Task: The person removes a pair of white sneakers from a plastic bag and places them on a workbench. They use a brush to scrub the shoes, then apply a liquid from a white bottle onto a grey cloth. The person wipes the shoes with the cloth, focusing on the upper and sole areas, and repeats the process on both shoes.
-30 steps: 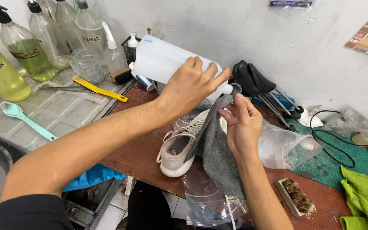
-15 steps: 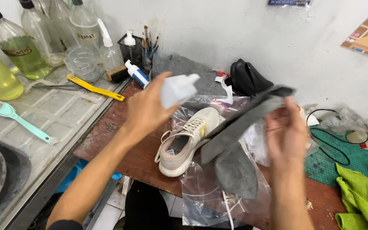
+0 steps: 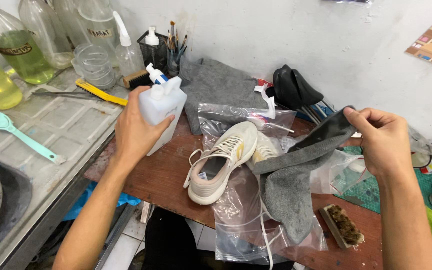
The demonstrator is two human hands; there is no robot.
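The left hand grips a white plastic squeeze bottle upright at the left end of the brown wooden worktop, beside the grey tiled counter that lies further left. On that counter a yellow-handled brush lies behind a mint long-handled brush. A beige knit sneaker rests on clear plastic bags at the middle of the worktop. To its right the right hand holds up one end of a grey cloth, whose other end lies on the bags. A small wooden bristle brush lies right of the cloth. Behind the sneaker a grey folded towel lies against the wall, with black shoe trees to its right.
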